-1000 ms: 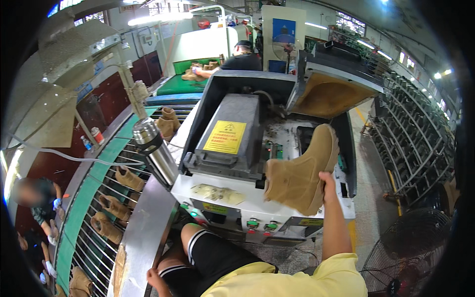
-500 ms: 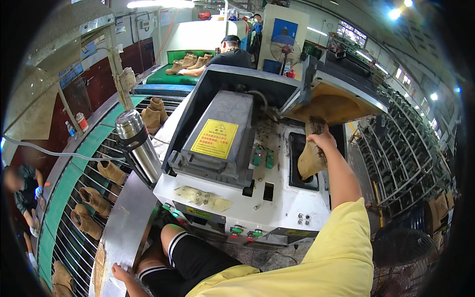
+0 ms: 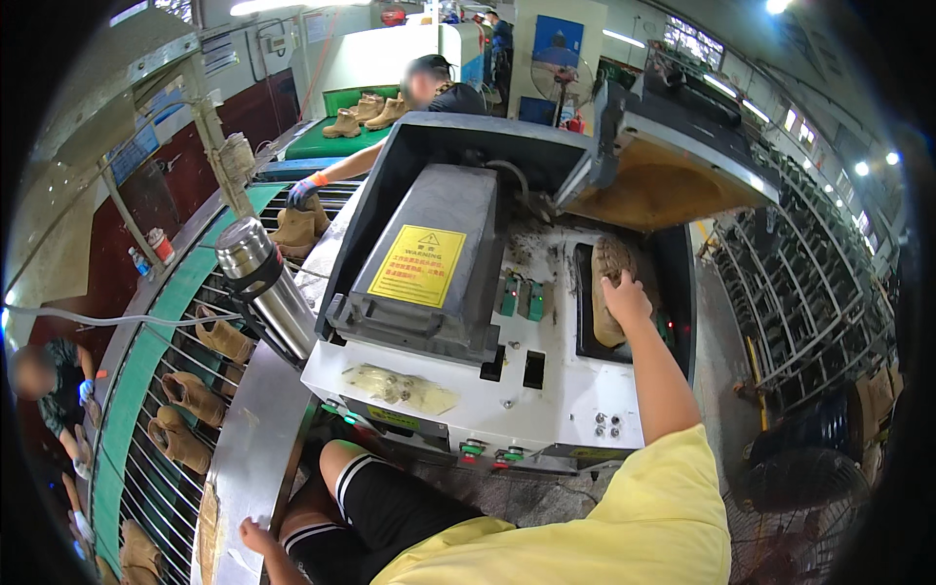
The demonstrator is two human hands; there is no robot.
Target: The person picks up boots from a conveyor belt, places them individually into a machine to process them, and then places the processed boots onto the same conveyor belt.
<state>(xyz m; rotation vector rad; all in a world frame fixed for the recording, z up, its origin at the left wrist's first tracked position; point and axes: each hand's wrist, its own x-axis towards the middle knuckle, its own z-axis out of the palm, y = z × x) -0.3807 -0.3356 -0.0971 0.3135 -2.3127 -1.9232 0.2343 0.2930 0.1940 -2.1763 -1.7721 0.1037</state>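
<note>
My right hand [image 3: 626, 300] grips a tan boot [image 3: 608, 265]. The boot lies with its ridged sole up, lengthwise in a black-rimmed recess [image 3: 587, 343] of the white machine. A raised lid [image 3: 663, 180] with a tan underside stands above that recess. Low at the left, my left hand [image 3: 257, 537] is by the edge of a metal ledge [image 3: 249, 419]. Its fingers are loosely curled, and nothing shows in them.
A steel flask [image 3: 261, 278] stands on the ledge. Tan boots [image 3: 183, 439] ride a roller conveyor on the left. Across the machine, a co-worker's gloved hand [image 3: 307, 188] touches boots on the conveyor. A grey closed cover [image 3: 429, 263] fills the machine's left half. Racks [image 3: 799, 263] stand at right.
My right hand has lowered the boot from a tilted, upright pose until it lies in the recess. My left hand shifted slightly right. The co-worker reached to the conveyor boots.
</note>
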